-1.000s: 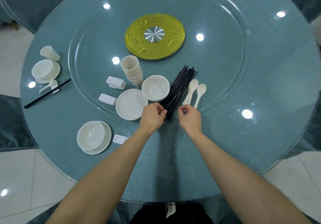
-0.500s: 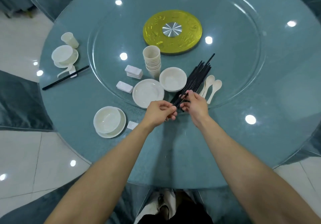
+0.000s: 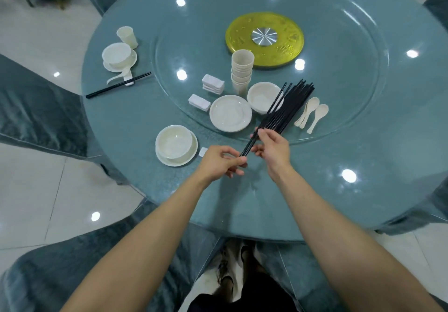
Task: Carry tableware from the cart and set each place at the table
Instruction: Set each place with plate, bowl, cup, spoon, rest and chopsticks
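A pair of black chopsticks (image 3: 265,118) is lifted slantwise off the table. My left hand (image 3: 224,161) pinches its near end and my right hand (image 3: 271,145) pinches it a little further up. The far tips pass over a white bowl (image 3: 260,98). A bundle of black chopsticks (image 3: 292,105) lies on the glass turntable (image 3: 339,88) just right of the pair. Near my left hand stands a bowl on a plate (image 3: 175,145) with a white chopstick rest (image 3: 203,152) beside it.
On the turntable are a white plate (image 3: 230,113), stacked cups (image 3: 242,71), white chopstick rests (image 3: 212,84), three spoons (image 3: 312,114) and a gold disc (image 3: 264,40). A set place (image 3: 120,57) with cup, bowl, spoon and chopsticks lies far left. Blue-covered chairs (image 3: 36,108) ring the table.
Both hands have drawn a pair of chopsticks out of the bundle and lifted it toward me. The camera view has shifted, so the table sits further right.
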